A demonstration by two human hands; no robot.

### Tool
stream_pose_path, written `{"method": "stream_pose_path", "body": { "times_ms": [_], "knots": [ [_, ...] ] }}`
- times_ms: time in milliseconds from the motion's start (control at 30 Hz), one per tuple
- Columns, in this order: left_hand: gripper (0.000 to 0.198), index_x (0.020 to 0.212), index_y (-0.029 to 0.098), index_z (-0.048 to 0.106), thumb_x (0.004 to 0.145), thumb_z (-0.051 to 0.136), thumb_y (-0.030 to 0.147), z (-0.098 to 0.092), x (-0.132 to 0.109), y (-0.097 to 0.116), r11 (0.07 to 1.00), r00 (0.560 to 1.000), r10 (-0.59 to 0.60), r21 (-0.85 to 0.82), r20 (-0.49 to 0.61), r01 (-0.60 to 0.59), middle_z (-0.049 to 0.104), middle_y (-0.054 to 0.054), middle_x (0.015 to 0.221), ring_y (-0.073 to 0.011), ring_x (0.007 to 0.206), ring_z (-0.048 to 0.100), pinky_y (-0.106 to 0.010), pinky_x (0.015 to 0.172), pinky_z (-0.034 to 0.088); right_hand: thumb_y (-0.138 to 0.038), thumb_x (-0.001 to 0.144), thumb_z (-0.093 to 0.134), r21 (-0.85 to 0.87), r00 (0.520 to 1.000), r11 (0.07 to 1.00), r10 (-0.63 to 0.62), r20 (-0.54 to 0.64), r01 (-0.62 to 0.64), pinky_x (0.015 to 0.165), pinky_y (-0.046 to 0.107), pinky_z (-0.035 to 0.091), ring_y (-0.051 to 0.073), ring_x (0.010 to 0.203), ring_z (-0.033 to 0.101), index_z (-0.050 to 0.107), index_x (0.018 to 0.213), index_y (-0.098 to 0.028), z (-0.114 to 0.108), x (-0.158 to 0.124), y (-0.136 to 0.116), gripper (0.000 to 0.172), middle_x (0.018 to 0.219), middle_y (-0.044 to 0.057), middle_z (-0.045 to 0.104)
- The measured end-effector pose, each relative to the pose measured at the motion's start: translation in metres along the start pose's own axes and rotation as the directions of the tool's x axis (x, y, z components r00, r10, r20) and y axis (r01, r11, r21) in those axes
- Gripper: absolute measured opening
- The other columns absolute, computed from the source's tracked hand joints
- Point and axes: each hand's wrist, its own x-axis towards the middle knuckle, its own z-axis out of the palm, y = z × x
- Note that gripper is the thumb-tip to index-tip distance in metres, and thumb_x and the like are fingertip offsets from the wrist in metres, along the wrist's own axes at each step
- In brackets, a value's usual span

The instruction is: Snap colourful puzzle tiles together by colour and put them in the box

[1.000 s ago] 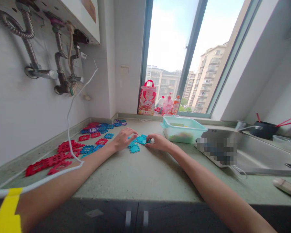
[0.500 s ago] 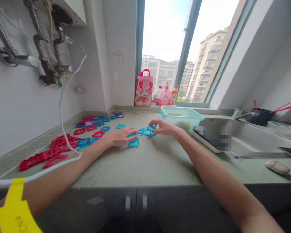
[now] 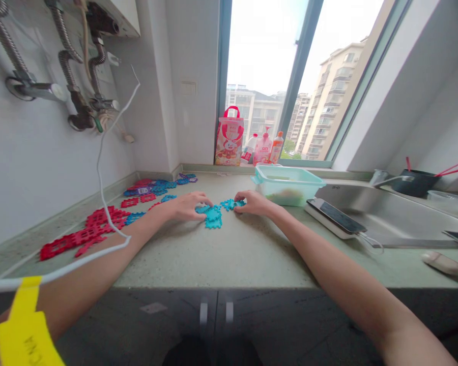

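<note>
Several light-blue interlocking building tiles (image 3: 213,217) with notched edges lie flat on the counter between my hands. My left hand (image 3: 187,206) has thumb and fingers closed around the edge of a light-blue tile at the left of this group. Just to the right, my right hand (image 3: 253,203) pinches another cluster of light-blue tiles (image 3: 227,205), partly hidden by its fingers. Left of my left arm are red tiles (image 3: 103,219) and dark-blue tiles (image 3: 162,187), spread and overlapping on the counter.
A white cable (image 3: 101,173) hangs across my left forearm. Behind my right hand stands a mint plastic tub (image 3: 290,185). Right of it are a phone on a white block (image 3: 334,217), the steel sink (image 3: 397,218) and a pale mouse-like object (image 3: 441,263). Bottles (image 3: 263,148) stand by the window.
My left hand has shifted from over the light-blue tiles to their left edge, thumb and fingers now around a tile. My right hand stays at its cluster, fingers lower. The view shifted slightly.
</note>
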Motion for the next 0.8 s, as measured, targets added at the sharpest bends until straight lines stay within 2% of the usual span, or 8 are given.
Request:
{"method": "stream_pose_path", "body": {
  "times_ms": [133, 200, 267, 367, 500, 667, 800],
  "knots": [
    [0.045, 0.126, 0.023, 0.070, 0.084, 0.067, 0.037, 0.001, 0.002, 0.004, 0.997, 1.000, 0.004, -0.077, -0.004, -0.005, 0.071, -0.007, 0.125, -0.0252, 0.113, 0.068, -0.033, 0.101, 0.051, -0.030, 0.075, 0.083, -0.025, 0.992, 0.998, -0.061, -0.112, 0.059, 0.087, 0.035, 0.053, 0.025, 0.095, 0.072, 0.076, 0.099, -0.021, -0.009, 0.000, -0.002, 0.026, 0.100, 0.008, 0.079],
    [0.051, 0.133, 0.023, 0.065, 0.084, 0.066, 0.037, 0.000, 0.002, 0.002, 0.995, 1.000, 0.004, -0.102, -0.018, -0.006, 0.070, -0.007, 0.132, -0.0259, 0.121, 0.066, -0.034, 0.106, 0.049, -0.030, 0.076, 0.081, 0.021, 0.975, 0.992, -0.118, -0.188, 0.125, 0.093, 0.038, 0.052, 0.026, 0.099, 0.071, 0.076, 0.102, -0.022, -0.013, 0.000, -0.010, 0.027, 0.102, 0.007, 0.079],
    [0.052, 0.133, 0.022, 0.063, 0.084, 0.065, 0.036, -0.002, 0.002, -0.005, 0.997, 0.999, -0.021, -0.072, -0.029, 0.018, 0.069, -0.008, 0.135, -0.0263, 0.126, 0.064, -0.035, 0.109, 0.047, -0.031, 0.078, 0.078, 0.102, 0.960, 0.973, -0.184, -0.212, 0.209, 0.095, 0.039, 0.051, 0.025, 0.101, 0.069, 0.075, 0.105, -0.022, -0.014, -0.002, -0.021, 0.029, 0.104, 0.005, 0.078],
    [0.043, 0.126, 0.020, 0.066, 0.085, 0.060, 0.033, -0.005, 0.001, -0.019, 0.996, 0.997, -0.071, 0.043, -0.023, 0.072, 0.070, -0.009, 0.132, -0.0264, 0.125, 0.063, -0.035, 0.110, 0.047, -0.032, 0.081, 0.075, 0.210, 0.944, 0.927, -0.275, -0.180, 0.310, 0.096, 0.037, 0.050, 0.023, 0.102, 0.068, 0.074, 0.110, -0.023, -0.009, -0.005, -0.042, 0.030, 0.108, 0.004, 0.077],
    [0.041, 0.120, 0.018, 0.070, 0.086, 0.048, 0.022, -0.003, 0.003, -0.034, 0.974, 0.988, -0.146, 0.168, -0.052, 0.153, 0.071, -0.011, 0.129, -0.0260, 0.124, 0.063, -0.037, 0.111, 0.047, -0.029, 0.080, 0.077, 0.241, 0.933, 0.902, -0.343, -0.107, 0.359, 0.100, 0.038, 0.049, 0.023, 0.106, 0.068, 0.075, 0.112, -0.023, 0.006, -0.007, -0.058, 0.034, 0.112, 0.006, 0.076],
    [0.040, 0.118, 0.019, 0.072, 0.088, 0.046, 0.022, 0.005, 0.009, -0.040, 0.958, 0.981, -0.175, 0.215, -0.088, 0.190, 0.072, -0.010, 0.128, -0.0267, 0.124, 0.063, -0.039, 0.111, 0.046, -0.026, 0.079, 0.077, 0.186, 0.932, 0.916, -0.363, 0.000, 0.356, 0.099, 0.038, 0.050, 0.025, 0.107, 0.066, 0.076, 0.112, -0.023, 0.014, -0.005, -0.058, 0.034, 0.107, 0.006, 0.075],
    [0.040, 0.117, 0.022, 0.074, 0.089, 0.045, 0.023, 0.008, 0.010, -0.041, 0.963, 0.985, -0.159, 0.211, -0.069, 0.170, 0.074, -0.009, 0.125, -0.0260, 0.121, 0.064, -0.038, 0.109, 0.047, -0.030, 0.082, 0.077, 0.177, 0.949, 0.939, -0.309, 0.054, 0.296, 0.094, 0.034, 0.050, 0.022, 0.100, 0.067, 0.076, 0.115, -0.023, 0.014, -0.003, -0.059, 0.033, 0.105, 0.005, 0.076]
  ]
}}
